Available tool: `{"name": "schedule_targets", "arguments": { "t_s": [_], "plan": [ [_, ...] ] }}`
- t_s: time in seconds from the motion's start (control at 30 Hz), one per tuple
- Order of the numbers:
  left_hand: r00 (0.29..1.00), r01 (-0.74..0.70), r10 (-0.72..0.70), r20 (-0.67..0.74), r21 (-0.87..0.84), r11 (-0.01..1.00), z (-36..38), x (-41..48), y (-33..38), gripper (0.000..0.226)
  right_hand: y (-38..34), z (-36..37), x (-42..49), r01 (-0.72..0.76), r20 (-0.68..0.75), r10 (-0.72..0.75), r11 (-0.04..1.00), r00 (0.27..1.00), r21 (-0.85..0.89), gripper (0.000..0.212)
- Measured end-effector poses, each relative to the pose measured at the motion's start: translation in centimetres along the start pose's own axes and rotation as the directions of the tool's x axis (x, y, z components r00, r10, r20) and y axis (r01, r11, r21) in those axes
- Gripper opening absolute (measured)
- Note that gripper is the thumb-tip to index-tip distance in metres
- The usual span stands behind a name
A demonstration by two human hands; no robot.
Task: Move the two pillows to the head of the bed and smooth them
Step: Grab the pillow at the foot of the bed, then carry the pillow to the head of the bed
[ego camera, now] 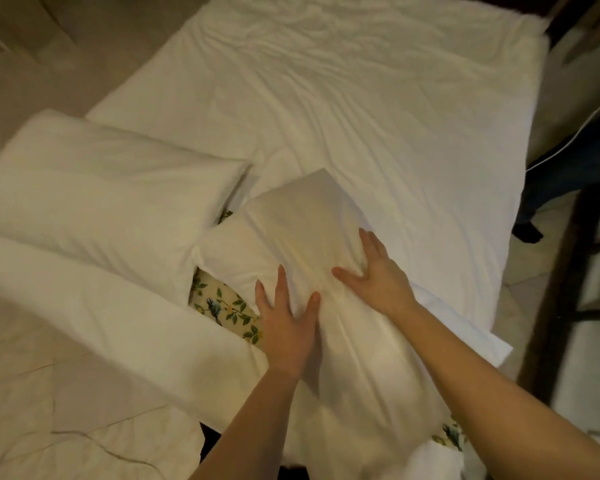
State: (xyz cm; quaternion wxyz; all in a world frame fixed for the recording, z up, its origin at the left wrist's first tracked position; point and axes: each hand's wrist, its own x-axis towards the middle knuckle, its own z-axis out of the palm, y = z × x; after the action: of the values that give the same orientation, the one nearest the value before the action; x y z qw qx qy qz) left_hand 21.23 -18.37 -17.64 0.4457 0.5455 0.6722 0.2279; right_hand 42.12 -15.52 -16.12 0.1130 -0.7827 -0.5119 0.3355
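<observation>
A white pillow (291, 223) lies at the near end of the bed (378, 116), angled with one corner pointing away from me. My left hand (286, 323) and my right hand (378, 271) both press flat on its wrinkled near half, fingers spread, gripping nothing. A second white pillow (101, 188) lies to the left, its right corner close to the first pillow. A long white bolster or folded cover (111, 313) runs diagonally below that pillow. Floral fabric (222, 303) shows between them.
The bed's white sheet is creased toward the far end. A tiled floor (49, 64) lies on the left. Dark furniture legs (568, 271) and a dark garment (575, 168) stand along the bed's right side. A quilted white cover (66, 427) is at the near left.
</observation>
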Motion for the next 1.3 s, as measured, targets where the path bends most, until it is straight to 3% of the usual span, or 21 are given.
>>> {"name": "schedule_targets", "arguments": {
  "t_s": [0.17, 0.73, 1.3],
  "plan": [
    [0.989, -0.139, 0.145, -0.042, 0.124, 0.983, -5.5, -1.9, 2.4, 0.076, -4.4, -1.5, -4.3, 0.02, -0.042, -0.023, 0.997, 0.999, -0.075, 0.095],
    [0.94, -0.197, 0.276, -0.2, 0.341, 0.919, -26.4, -5.6, 4.5, 0.079, -22.4, 1.0, -14.8, 0.09, -0.142, -0.086, 0.996, 0.986, 0.02, 0.089],
    [0.909, -0.052, 0.14, -0.392, 0.226, 0.973, -52.7, -4.9, -7.4, 0.076, -48.4, 15.8, -18.5, 0.278, -0.043, -0.28, 0.96, 0.959, -0.033, 0.087]
  ]
}}
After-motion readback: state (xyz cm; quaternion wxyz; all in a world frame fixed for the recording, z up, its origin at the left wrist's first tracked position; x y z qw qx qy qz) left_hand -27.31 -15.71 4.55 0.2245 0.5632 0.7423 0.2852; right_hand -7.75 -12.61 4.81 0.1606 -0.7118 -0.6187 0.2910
